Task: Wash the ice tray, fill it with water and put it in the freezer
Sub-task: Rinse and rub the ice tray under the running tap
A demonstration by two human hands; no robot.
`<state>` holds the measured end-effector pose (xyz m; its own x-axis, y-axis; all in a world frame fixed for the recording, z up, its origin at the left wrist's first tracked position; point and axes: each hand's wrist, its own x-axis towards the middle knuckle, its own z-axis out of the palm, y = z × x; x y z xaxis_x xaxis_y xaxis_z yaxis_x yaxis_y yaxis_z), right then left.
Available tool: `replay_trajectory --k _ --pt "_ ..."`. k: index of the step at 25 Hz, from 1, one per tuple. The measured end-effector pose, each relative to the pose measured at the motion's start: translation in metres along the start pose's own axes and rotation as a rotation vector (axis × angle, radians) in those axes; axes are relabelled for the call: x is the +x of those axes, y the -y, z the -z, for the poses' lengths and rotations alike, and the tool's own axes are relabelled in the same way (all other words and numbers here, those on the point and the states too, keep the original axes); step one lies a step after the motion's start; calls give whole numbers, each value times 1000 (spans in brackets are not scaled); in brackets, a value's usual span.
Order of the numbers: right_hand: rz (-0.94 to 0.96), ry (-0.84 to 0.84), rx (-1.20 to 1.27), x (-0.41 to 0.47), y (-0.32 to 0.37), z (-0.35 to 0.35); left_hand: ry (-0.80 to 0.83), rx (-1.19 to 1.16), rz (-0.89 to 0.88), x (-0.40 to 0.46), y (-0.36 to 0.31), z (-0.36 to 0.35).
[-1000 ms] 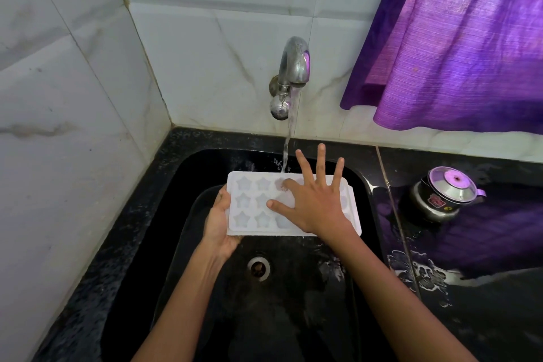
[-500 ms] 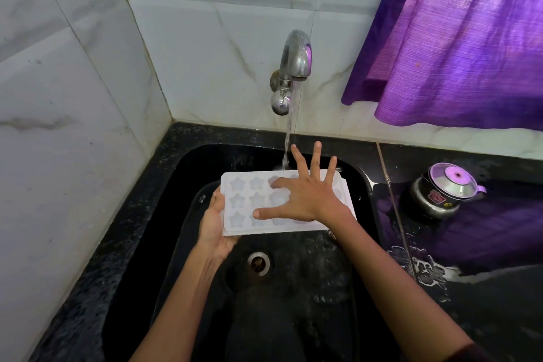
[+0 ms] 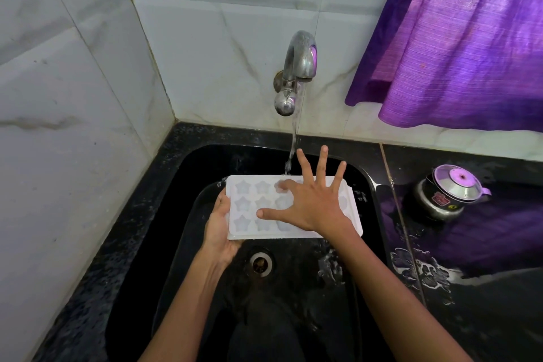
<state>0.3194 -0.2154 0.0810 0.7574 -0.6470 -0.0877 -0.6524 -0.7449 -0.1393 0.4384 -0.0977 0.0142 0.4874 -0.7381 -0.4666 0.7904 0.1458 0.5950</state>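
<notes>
Gripping one ice tray [image 3: 244, 209]: left hand [image 3: 219, 229]; right hand [image 3: 311, 209], fingers spread flat on top.

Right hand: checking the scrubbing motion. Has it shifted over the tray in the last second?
Yes. The right hand has slid left across the ice tray, its thumb now nearer the tray's left end, measured against the tap.
</notes>
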Motion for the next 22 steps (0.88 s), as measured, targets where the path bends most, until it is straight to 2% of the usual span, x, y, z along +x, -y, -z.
replay_trajectory --k 2,5,7,13,18,22 --pt "14 4 35 -5 0 -1 -16 8 -27 -1 3 2" --pt "22 18 266 -16 -13 2 -26 -1 -5 0 0 4" --pt "34 1 333 -25 -23 1 -25 -13 -8 -1 -3 4" --pt "65 38 181 -33 -12 -11 -19 10 -10 -7 -2 -2" --pt "36 -51 -58 -35 -6 -14 -11 -5 -43 -9 1 0" --pt "70 -60 -71 -35 4 -14 -35 4 -76 -9 1 0"
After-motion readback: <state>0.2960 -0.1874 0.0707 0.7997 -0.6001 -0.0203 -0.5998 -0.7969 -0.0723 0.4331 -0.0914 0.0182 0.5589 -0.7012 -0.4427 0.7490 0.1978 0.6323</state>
